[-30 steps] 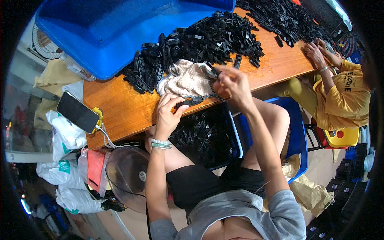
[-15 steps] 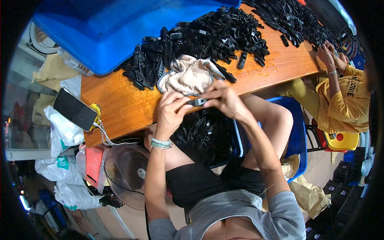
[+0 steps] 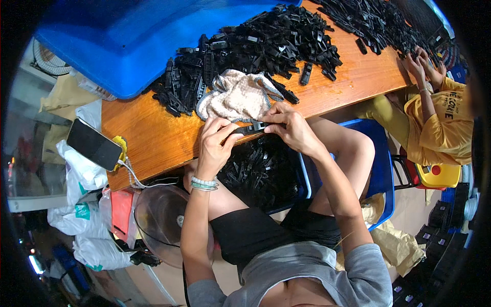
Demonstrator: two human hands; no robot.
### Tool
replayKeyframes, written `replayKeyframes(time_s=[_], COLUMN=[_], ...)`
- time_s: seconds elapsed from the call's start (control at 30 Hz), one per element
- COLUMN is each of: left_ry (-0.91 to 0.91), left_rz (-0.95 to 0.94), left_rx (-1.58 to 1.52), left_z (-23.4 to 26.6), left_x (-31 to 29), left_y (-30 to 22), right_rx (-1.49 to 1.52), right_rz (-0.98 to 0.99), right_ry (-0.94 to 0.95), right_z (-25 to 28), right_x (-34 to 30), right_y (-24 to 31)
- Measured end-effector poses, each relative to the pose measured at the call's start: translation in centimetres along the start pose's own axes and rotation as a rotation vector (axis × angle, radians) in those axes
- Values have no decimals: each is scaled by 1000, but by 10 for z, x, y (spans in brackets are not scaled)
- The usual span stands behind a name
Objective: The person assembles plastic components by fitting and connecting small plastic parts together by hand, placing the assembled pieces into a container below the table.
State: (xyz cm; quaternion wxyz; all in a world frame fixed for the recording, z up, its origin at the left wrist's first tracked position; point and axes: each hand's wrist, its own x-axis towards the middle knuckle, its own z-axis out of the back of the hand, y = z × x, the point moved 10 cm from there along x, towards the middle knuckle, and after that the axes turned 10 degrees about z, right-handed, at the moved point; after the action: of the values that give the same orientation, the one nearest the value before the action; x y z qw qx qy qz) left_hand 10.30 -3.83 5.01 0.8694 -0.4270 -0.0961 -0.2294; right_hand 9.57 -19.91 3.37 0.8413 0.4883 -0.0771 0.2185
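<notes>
Between my two hands, at the table's near edge, is a small black plastic part [image 3: 249, 129] with a greyish piece toward its right end. My left hand [image 3: 216, 139] pinches its left end, and my right hand [image 3: 291, 126] grips the right end with thumb and fingers. Just beyond my fingers lies a crumpled whitish cloth [image 3: 236, 95] on the wooden table [image 3: 148, 138]. Behind the cloth spreads a big heap of similar black plastic parts [image 3: 255, 46]. Below my hands, a bin of black parts [image 3: 261, 176] stands between my legs.
A large blue tub [image 3: 123, 56] rests at the far left of the table. A phone [image 3: 94, 144] with a white cable is at the left edge. A clear round container [image 3: 161, 222] stands beside my left leg. At the right, a person in a yellow shirt [image 3: 440, 123] handles black parts.
My right hand has shifted slightly and is no longer blurred. The black part now shows longer between my hands, its greyish piece beside my right fingers. The view has shifted a little.
</notes>
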Motion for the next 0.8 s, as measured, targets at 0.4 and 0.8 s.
replayKeyframes(time_s=[0.4, 0.8], left_ry=[62, 169], left_rz=[-69, -434], left_rx=[-51, 430], left_z=[-6, -121], left_x=[6, 67], left_y=[-12, -90], right_rx=[-196, -172], right_rz=[137, -200], right_ry=[-55, -504], right_z=[-2, 118], right_x=[1, -11], right_y=[21, -41])
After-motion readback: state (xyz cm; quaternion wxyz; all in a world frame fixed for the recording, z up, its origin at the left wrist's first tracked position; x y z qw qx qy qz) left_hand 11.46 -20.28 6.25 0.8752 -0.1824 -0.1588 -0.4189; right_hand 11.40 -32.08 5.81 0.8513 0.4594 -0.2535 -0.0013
